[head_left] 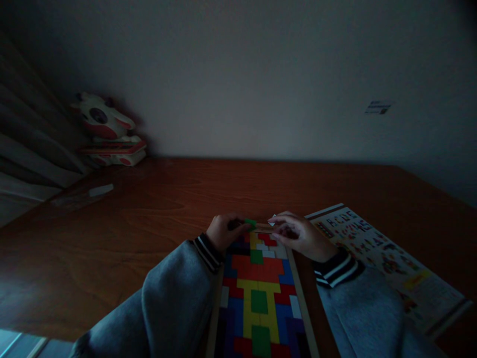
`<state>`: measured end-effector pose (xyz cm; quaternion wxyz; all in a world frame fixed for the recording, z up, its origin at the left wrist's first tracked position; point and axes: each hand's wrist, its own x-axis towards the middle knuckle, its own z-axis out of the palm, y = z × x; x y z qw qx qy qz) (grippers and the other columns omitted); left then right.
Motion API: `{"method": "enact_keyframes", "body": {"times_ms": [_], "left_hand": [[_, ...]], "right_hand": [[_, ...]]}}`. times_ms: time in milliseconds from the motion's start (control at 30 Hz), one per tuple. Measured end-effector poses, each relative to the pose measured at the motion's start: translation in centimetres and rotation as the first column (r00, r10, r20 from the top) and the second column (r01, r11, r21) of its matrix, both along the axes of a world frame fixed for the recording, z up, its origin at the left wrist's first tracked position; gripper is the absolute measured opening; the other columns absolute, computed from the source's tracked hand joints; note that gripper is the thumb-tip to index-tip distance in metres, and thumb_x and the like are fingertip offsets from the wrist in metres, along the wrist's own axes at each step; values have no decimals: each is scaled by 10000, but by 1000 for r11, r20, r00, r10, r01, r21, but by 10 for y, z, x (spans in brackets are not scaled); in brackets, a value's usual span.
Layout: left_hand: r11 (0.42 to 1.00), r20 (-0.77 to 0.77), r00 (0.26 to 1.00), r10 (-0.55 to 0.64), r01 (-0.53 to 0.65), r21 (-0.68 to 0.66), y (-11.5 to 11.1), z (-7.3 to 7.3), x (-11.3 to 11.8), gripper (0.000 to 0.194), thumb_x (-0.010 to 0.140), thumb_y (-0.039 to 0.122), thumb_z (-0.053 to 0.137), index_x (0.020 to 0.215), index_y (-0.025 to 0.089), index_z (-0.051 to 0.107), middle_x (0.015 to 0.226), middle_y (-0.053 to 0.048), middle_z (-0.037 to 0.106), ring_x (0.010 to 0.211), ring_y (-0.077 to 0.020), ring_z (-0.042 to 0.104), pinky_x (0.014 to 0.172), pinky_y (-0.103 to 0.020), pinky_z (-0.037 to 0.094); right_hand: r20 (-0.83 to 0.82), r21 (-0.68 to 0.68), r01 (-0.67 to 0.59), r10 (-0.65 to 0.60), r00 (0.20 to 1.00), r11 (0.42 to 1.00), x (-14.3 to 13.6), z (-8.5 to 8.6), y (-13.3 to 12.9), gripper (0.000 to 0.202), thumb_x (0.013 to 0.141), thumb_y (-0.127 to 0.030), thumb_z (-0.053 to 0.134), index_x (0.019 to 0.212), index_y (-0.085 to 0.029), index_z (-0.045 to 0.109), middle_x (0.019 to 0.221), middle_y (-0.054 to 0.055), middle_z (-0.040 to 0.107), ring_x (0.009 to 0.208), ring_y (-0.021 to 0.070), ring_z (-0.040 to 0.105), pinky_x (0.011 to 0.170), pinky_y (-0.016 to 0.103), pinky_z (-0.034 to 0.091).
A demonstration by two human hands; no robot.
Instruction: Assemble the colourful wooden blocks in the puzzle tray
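Note:
A wooden-framed puzzle board (302, 318) filled with coloured block pieces lies between my forearms. Over its far left corner, my left hand (225, 230) pinches a green puzzle piece (250, 222) between thumb and fingers. My right hand (298, 233) is over the far right corner, its fingertips closed on a small white puzzle piece (273, 219). Below the hands, the board shows red, yellow, blue, purple, white and green pieces fitted side by side. Part of the far rows is hidden by my hands.
A printed pattern sheet (387, 258) lies on the wooden table (149, 223) to the right. At the back left stands a cow-shaped toy (106, 129) beside a curtain (33, 134). A white strip (101, 190) lies near the left edge. The wall (261, 79) rises behind.

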<state>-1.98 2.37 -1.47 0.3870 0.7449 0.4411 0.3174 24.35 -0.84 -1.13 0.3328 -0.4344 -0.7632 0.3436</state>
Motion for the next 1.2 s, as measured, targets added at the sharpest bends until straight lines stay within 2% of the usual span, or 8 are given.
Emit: {"method": "enact_keyframes", "body": {"times_ms": [167,433,700,967,1200], "left_hand": [[1000,-6,1000,-10,10,-3,1,-3,0,353,854,467,642,918,128,716,708,-30,680,602,-117,570,525,-202,430],[1000,-11,1000,-8,8,-7,0,-1,1,321,864,447,641,916,140,721,736,-36,700,628,-122,598,541,-198,451],[1000,-2,1000,-11,11,-11,0,0,0,330,856,449,646,930,136,720,710,-26,686,585,-111,567,510,-195,421],[1000,-18,1000,-4,5,8,-2,4,1,312,850,428,648,910,131,721,699,-26,681,580,-112,562,520,-202,412],[1000,-14,1000,-8,8,13,-2,2,1,316,855,433,644,920,135,728,679,-17,665,564,-105,539,505,-198,398]], "right_hand": [[121,48,-68,62,991,997,-7,12,-4,378,773,-337,780,1120,-252,657,1045,48,641,843,159,669,732,313,581],[115,6,-89,87,990,996,-3,8,-4,282,826,-295,712,1103,-261,668,1043,44,656,808,152,677,686,299,574],[85,60,-22,17,996,998,-3,12,-3,253,835,-202,619,1078,-243,671,1041,55,659,789,150,676,711,308,572],[129,13,-16,14,992,1000,-6,6,-3,139,877,-304,643,999,-254,686,996,34,680,796,156,686,740,323,570],[174,10,39,-40,984,999,-13,13,-6,76,855,-259,670,922,-248,705,908,23,715,748,160,682,687,310,549]]}}
